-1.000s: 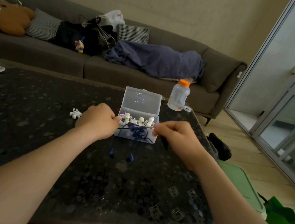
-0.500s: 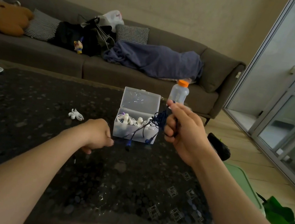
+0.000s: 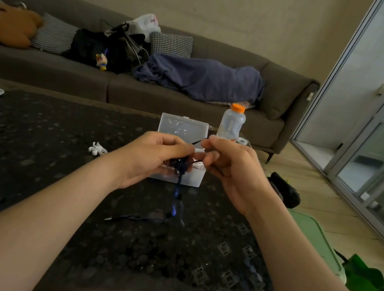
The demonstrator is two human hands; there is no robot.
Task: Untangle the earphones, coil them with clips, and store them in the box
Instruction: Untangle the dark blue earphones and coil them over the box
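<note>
Untangling step, early in the task by the look of it. Both hands are raised just in front of the open box (image 3: 193,180), over the dark table (image 3: 28,167).

- Left hand (image 3: 155,157): fingers curled round the knotted clump of dark blue earphones (image 3: 181,168), holding it in place.
- Right hand (image 3: 230,170): thumb and forefinger pinch a single strand that runs out of the clump; the other fingers are loosely bent.
- A length of cord hangs from the knot to the table, with the plug (image 3: 108,218) lying flat on the near side.
- The box lid stands upright behind the hands. A little white shows inside the box; the rest is hidden by the hands.
- White clip (image 3: 98,148) lies untouched on the table, left of the box and apart from it.
- Bottle (image 3: 232,123) with an orange cap stands behind the box to the right.

Judgement: nothing is coiled or clipped yet. The next move calls for drawing the pinched strand out while the left hand steadies the knot, gently, since a hard tug would likely tighten it.

Against half a second ago: the right hand then held the earphones alone, high beside the box, while the left sat fisted low on the table. Now the left has come up to take the clump, the right has dropped to meet it, and the cord's tail trails across the table nearer the person.
</note>
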